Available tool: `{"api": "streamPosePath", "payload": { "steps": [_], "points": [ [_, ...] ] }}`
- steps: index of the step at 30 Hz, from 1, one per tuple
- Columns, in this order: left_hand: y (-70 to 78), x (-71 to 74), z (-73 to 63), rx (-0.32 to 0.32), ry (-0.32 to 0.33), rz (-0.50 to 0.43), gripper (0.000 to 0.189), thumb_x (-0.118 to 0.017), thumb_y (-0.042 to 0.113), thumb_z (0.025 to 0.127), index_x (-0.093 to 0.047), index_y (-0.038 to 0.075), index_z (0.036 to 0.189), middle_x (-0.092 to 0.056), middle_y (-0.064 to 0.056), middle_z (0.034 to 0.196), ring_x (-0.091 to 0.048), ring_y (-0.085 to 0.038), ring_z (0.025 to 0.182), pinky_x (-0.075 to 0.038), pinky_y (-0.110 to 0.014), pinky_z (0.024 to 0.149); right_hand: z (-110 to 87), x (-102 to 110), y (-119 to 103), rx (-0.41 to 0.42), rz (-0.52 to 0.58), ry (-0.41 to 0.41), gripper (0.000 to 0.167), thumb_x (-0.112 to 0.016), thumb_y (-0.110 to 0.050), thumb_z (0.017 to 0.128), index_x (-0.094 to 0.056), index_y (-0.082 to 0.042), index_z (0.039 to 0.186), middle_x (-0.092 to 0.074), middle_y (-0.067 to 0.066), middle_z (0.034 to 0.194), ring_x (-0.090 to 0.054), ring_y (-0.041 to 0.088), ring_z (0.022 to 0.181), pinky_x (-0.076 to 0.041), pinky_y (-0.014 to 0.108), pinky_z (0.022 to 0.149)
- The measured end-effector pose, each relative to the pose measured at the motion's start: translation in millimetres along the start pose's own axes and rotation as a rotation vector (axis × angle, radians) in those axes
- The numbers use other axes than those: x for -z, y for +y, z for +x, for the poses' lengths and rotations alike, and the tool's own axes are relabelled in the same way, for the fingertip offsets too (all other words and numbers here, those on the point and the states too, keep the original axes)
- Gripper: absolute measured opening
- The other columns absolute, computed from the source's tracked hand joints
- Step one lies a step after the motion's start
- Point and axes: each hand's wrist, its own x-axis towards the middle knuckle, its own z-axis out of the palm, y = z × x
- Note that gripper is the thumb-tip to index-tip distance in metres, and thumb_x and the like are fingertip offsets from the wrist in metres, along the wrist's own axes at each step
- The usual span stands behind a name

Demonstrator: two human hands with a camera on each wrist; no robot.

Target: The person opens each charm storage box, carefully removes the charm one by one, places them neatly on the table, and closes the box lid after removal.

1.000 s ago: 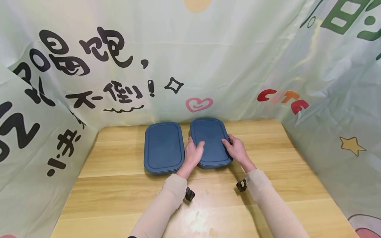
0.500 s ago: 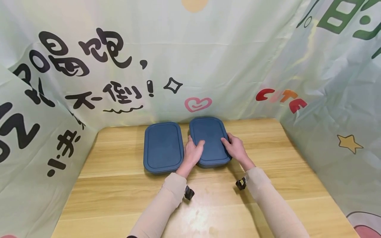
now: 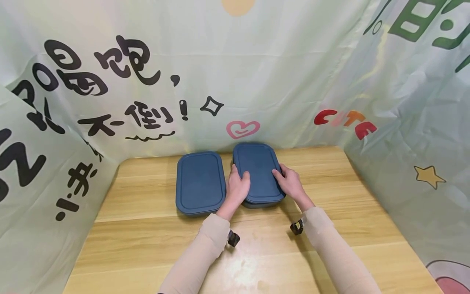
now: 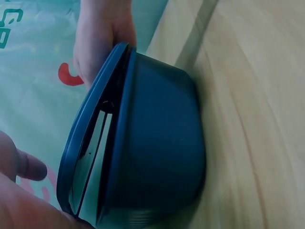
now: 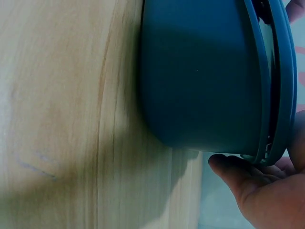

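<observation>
Two dark blue lidded food containers rest side by side at the back of the table. On the right one, my left hand [image 3: 238, 185] grips the left edge of the lid [image 3: 258, 171], thumb on top. My right hand [image 3: 291, 183] grips its right edge the same way. In the left wrist view, a gap shows between the lid [image 4: 71, 143] and the deep container [image 4: 157, 138]; a pale inner surface shows in it. A narrower gap appears in the right wrist view above the container wall [image 5: 200, 81]. The other container [image 3: 200, 183] has its lid flat on top.
The wooden table [image 3: 139, 253] meets a printed cloth backdrop [image 3: 286, 90] close behind the containers. Cloth sides stand at left and right. The left container sits right beside my left hand. A small black wrist camera [image 3: 233, 238] hangs under each forearm.
The near end of the right container's lid has risen slightly, showing more of the container below it. Both hands keep their grip and shift only a little; the left container stays put.
</observation>
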Motion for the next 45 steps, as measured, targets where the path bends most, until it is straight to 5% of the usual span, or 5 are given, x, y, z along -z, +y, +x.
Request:
{"api": "streamPosePath", "payload": {
  "steps": [3,8,18,24,45],
  "points": [
    [3.5,3.1,0.5,-0.022,-0.013,0.009,0.067,-0.040,0.028,0.110,-0.020,-0.001,0.167,-0.067,-0.013,0.093,-0.052,-0.024,0.064,-0.050,-0.051,0.100,-0.4,2,1,-0.006,0.022,-0.009,0.060,-0.050,-0.029,0.113,-0.040,0.011,0.157,-0.052,0.032,0.153,-0.053,0.048,0.141,-0.046,0.058,0.115],
    [6.4,6.6,1.0,-0.081,-0.006,0.003,0.060,-0.039,0.024,0.112,-0.027,0.000,0.166,-0.039,0.003,0.057,-0.036,-0.017,0.054,-0.046,-0.043,0.081,-1.2,6,1,-0.015,0.051,-0.013,0.060,-0.048,-0.030,0.114,-0.039,0.011,0.157,-0.051,0.034,0.153,-0.053,0.048,0.140,-0.047,0.059,0.114],
    [12.5,4.1,1.3,-0.159,0.013,-0.056,0.057,-0.044,0.020,0.111,-0.034,0.008,0.166,-0.053,-0.002,0.067,-0.041,-0.015,0.053,-0.039,-0.028,0.061,-1.7,11,1,-0.066,0.083,-0.003,0.063,-0.047,-0.031,0.114,-0.035,0.011,0.159,-0.049,0.035,0.154,-0.051,0.048,0.143,-0.045,0.058,0.117],
    [16.3,1.5,1.4,-0.164,-0.008,-0.178,0.058,-0.049,0.016,0.111,-0.032,0.004,0.165,-0.043,-0.015,0.165,-0.057,-0.024,0.141,-0.051,-0.037,0.110,-2.0,13,3,-0.082,0.121,-0.008,0.064,-0.045,-0.033,0.114,-0.033,0.010,0.161,-0.046,0.035,0.157,-0.048,0.047,0.145,-0.042,0.057,0.119],
    [30.4,-6.8,-6.5,-0.137,-0.015,-0.360,0.058,-0.055,0.008,0.106,-0.040,0.001,0.161,-0.047,-0.020,0.161,-0.049,-0.029,0.149,-0.047,-0.043,0.115,0.1,26,-5,-0.118,0.058,-0.031,0.065,-0.046,-0.037,0.113,-0.037,0.008,0.160,-0.050,0.034,0.154,-0.051,0.048,0.142,-0.044,0.058,0.117]
  ]
}}
